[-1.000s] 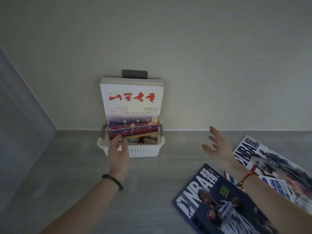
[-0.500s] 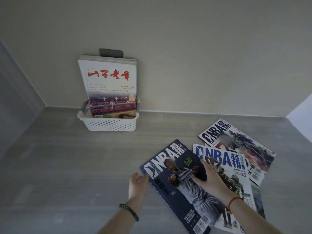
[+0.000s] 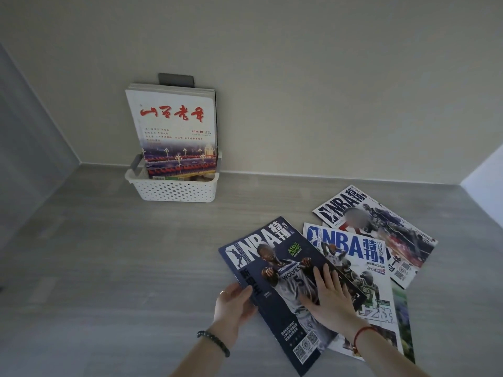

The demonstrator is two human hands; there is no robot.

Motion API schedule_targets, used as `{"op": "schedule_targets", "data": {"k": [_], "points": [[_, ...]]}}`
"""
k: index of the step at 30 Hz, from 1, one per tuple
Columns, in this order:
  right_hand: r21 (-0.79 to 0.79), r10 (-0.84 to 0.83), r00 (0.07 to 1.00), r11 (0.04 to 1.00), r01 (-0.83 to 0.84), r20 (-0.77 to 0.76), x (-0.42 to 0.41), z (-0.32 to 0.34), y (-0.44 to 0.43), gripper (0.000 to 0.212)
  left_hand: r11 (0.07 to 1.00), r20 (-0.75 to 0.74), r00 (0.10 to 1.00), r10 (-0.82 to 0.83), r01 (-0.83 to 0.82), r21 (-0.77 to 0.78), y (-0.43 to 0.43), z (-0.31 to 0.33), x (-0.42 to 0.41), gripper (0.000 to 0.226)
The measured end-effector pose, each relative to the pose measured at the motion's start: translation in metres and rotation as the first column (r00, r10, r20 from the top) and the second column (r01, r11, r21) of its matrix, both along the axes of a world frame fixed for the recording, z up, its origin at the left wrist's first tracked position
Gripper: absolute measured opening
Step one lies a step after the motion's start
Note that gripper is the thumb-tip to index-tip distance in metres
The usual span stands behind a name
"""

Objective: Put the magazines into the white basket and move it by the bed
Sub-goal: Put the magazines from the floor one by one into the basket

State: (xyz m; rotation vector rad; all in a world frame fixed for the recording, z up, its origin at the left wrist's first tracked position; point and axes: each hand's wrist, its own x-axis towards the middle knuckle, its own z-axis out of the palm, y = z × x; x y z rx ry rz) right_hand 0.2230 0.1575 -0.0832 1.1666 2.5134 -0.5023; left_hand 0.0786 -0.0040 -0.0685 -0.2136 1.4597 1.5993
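NBA magazines [image 3: 351, 248] lie fanned; white basket [image 3: 174, 190] (perforated) holds more.

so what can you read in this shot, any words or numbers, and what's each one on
"NBA 特刊", "WOLVES 5": dark magazine
"NBA 特刊 2024", "BOSTON", "PLAYOFFS": middle magazine
"NBA 特刊": far magazine
"山西老年", "2025.10": upright magazine in the white basket
Green cover text, small print and QR codes: too small to read.
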Motion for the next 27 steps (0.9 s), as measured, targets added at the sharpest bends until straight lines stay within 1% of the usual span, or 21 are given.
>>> {"op": "schedule_targets", "data": {"k": [3, 5, 7, 8, 10, 12, 14, 15, 16, 18, 19, 21, 23, 24, 25, 27], "points": [[0.001, -0.011, 1.000, 1.000, 0.011, 0.020, 0.002, -0.004, -0.007, 0.089, 0.989, -0.070, 0.988, -0.135, 0.130, -0.070, 0.005, -0.001, 0.008, 0.014], [-0.005, -0.021, 0.999, 1.000, 0.022, 0.025, 0.002, -0.004, -0.011, 0.088, 0.978, -0.115, 0.977, -0.180, 0.165, -0.125, 0.007, -0.001, 0.010, 0.013], [-0.025, -0.043, 0.999, 0.999, 0.043, 0.002, 0.001, -0.001, -0.014, 0.084, 0.978, -0.152, 0.971, -0.186, 0.168, -0.121, 0.007, 0.000, 0.008, 0.015], [-0.042, -0.066, 0.997, 0.997, 0.064, -0.036, 0.000, 0.002, -0.014, 0.080, 0.982, -0.172, 0.969, -0.176, 0.161, -0.101, 0.007, 0.001, 0.005, 0.015], [-0.076, -0.141, 0.973, 0.989, 0.129, -0.184, -0.006, 0.012, -0.012, 0.070, 0.990, -0.209, 0.968, -0.138, 0.130, -0.052, 0.006, 0.007, -0.003, 0.014], [-0.142, -0.228, 0.907, 0.972, 0.189, -0.353, -0.014, 0.027, -0.007, 0.061, 0.993, -0.245, 0.962, -0.117, 0.121, 0.002, 0.005, 0.018, -0.014, 0.014], [-0.258, -0.313, 0.825, 0.943, 0.210, -0.470, -0.027, 0.044, 0.000, 0.056, 0.985, -0.285, 0.949, -0.138, 0.161, 0.059, 0.002, 0.032, -0.027, 0.012], [-0.333, -0.367, 0.786, 0.917, 0.218, -0.498, -0.034, 0.052, 0.003, 0.055, 0.976, -0.317, 0.934, -0.166, 0.200, 0.079, 0.000, 0.040, -0.034, 0.014], [-0.406, -0.423, 0.756, 0.885, 0.227, -0.499, -0.042, 0.059, 0.006, 0.058, 0.964, -0.356, 0.913, -0.201, 0.249, 0.095, -0.001, 0.048, -0.041, 0.015], [-0.524, -0.513, 0.720, 0.817, 0.241, -0.467, -0.058, 0.067, 0.010, 0.064, 0.934, -0.419, 0.869, -0.264, 0.338, 0.113, -0.001, 0.065, -0.055, 0.015], [-0.579, -0.557, 0.696, 0.778, 0.246, -0.453, -0.066, 0.070, 0.012, 0.064, 0.921, -0.439, 0.852, -0.286, 0.371, 0.120, -0.001, 0.074, -0.062, 0.015], [-0.714, -0.666, 0.621, 0.661, 0.233, -0.413, -0.081, 0.073, 0.013, 0.060, 0.897, -0.468, 0.826, -0.315, 0.420, 0.137, -0.002, 0.091, -0.078, 0.014], [-0.830, -0.740, 0.568, 0.532, 0.167, -0.360, -0.096, 0.078, 0.011, 0.053, 0.876, -0.489, 0.807, -0.331, 0.455, 0.158, -0.005, 0.107, -0.096, 0.015], [-0.860, -0.762, 0.546, 0.491, 0.137, -0.348, -0.103, 0.081, 0.011, 0.047, 0.870, -0.500, 0.800, -0.333, 0.465, 0.165, -0.007, 0.114, -0.106, 0.015], [-0.875, -0.778, 0.522, 0.470, 0.113, -0.350, -0.112, 0.084, 0.011, 0.043, 0.868, -0.509, 0.796, -0.327, 0.466, 0.171, -0.009, 0.120, -0.117, 0.015], [-0.889, -0.792, 0.477, 0.456, 0.047, -0.381, -0.131, 0.092, 0.013, 0.038, 0.873, -0.524, 0.798, -0.297, 0.449, 0.190, -0.011, 0.132, -0.143, 0.016]]}}
